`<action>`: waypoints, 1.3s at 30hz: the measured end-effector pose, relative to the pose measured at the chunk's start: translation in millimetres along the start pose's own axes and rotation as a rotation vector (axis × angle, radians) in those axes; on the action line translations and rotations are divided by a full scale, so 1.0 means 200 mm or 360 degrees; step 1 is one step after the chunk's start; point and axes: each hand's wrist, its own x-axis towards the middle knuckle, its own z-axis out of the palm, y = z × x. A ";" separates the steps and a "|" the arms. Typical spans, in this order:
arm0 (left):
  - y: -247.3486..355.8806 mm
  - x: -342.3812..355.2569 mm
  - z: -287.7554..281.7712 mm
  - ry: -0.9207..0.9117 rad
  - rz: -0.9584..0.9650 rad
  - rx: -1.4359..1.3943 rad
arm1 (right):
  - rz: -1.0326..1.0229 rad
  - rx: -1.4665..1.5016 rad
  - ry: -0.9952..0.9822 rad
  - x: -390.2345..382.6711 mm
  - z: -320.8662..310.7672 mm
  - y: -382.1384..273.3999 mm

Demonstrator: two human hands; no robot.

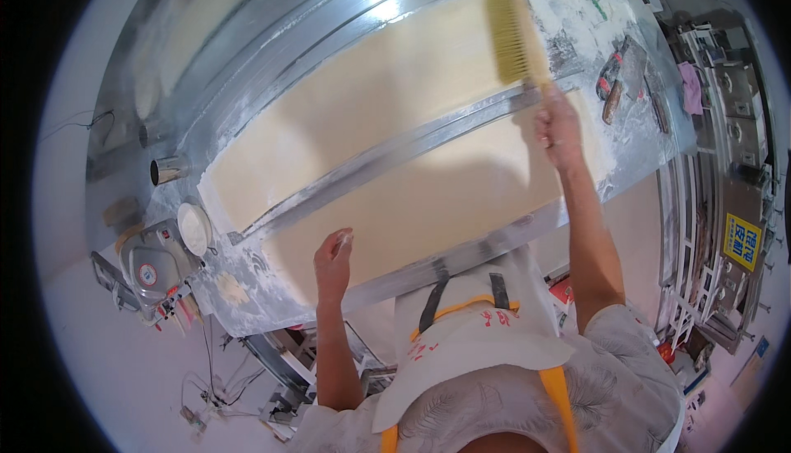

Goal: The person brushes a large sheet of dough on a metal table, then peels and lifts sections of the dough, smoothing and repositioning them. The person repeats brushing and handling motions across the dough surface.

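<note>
Two long, pale sheets of rolled dough lie side by side, a far sheet (pixel 346 98) and a near sheet (pixel 428 197), with a strip of bare metal between them. My right hand (pixel 560 127) grips the wooden handle of a bench brush (pixel 515 37). Its yellowish bristles are over the right end of the far sheet; whether they touch the dough I cannot tell. Above the left part of the near sheet is my left hand (pixel 334 259), its fingers curled in and dusted with flour, with no object visible in them.
A floured metal table (pixel 375 174) carries the dough. At its right lie a scraper (pixel 633 67) and other hand tools. A white bowl (pixel 195 229), a metal cup (pixel 169 170) and a grey scale-like machine (pixel 156 267) stand at the left. Metal racks (pixel 700 230) line the right side.
</note>
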 end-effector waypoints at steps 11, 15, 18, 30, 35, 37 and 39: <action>0.17 -0.11 0.17 -0.0015 -0.0055 -0.0005 | -0.0196 -0.0366 0.0072 0.24 -0.28 -0.30; 0.07 -0.17 0.16 -0.0006 -0.0114 0.0045 | -0.1300 -0.2007 0.0346 0.15 -0.39 -0.11; 0.12 -0.21 0.19 -0.0055 -0.0094 0.0069 | -0.0977 -0.2367 0.0081 -0.10 -0.26 0.18; -0.26 -0.33 -0.11 0.0002 -0.0137 -0.0040 | -0.1566 -0.2138 -0.0008 -0.64 0.18 0.71; -0.37 -0.35 -0.26 -0.0020 -0.0116 -0.0057 | -0.0669 -0.1389 -0.0655 -0.90 0.57 0.78; -0.41 -0.35 -0.32 -0.0009 -0.0120 -0.0077 | 0.0010 -0.0873 -0.0592 -0.77 0.44 0.79; -0.54 -0.35 -0.41 0.0023 -0.0091 -0.0110 | 0.0098 -0.0734 -0.0281 -0.70 0.32 0.55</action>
